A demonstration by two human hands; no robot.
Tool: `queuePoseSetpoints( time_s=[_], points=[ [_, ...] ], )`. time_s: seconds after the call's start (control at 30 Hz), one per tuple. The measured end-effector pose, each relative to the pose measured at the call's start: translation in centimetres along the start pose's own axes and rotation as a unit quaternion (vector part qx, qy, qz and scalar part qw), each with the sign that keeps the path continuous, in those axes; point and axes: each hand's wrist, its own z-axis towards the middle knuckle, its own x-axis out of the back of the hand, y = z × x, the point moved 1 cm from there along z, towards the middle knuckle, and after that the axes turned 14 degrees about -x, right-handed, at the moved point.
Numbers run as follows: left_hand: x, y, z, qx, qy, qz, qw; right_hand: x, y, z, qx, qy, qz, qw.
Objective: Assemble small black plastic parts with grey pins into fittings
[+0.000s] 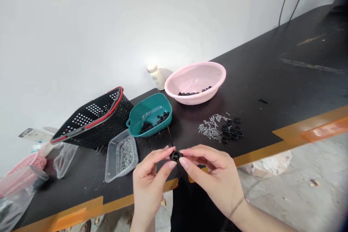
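Observation:
My left hand (150,177) and my right hand (212,174) meet above the table's front edge, both pinching one small black ring-shaped part (175,156) between thumbs and fingertips. Just beyond it on the black table (272,79) lie a heap of small metal pins (210,128) and a cluster of black rings (231,129). A teal tub (149,114) with black rings sits further left, and a clear tray (119,156) of metal pins stands beside my left hand.
A pink colander (196,79) with black parts stands at the back, a small white bottle (156,76) behind it. A tilted black basket (94,119) with red trim and plastic bags (16,192) lie at left. Orange tape (307,130) edges the table.

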Motion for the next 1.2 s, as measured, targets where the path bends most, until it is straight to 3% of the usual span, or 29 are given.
queuePoseSetpoints(
  time_s=[0.33, 0.57, 0.83, 0.97, 1.2],
  points=[
    [0.2, 0.4, -0.1, -0.033, -0.008, 0.057, 0.998, 0.5, -0.9, 0.1, 0.053, -0.013, -0.049, 0.997],
    [0.0, 0.5, -0.4, -0.047, 0.024, 0.041, 0.998, 0.5, -0.9, 0.0, 0.033, -0.024, -0.056, 0.998],
    [0.4, 1.2, -1.2, -0.116, 0.012, 0.160, 0.980, 0.7, -1.5, 0.6, -0.067, -0.075, -0.024, 0.995],
    [-0.1, 1.3, -1.5, -0.075, 0.041, 0.104, 0.991, 0.6, -1.2, 1.0, -0.108, -0.095, 0.040, 0.989],
    [-0.1, 1.0, -1.5, -0.012, 0.049, -0.048, 0.998, 0.2, -1.7, 0.3, -0.026, -0.073, 0.004, 0.997]
  ],
)
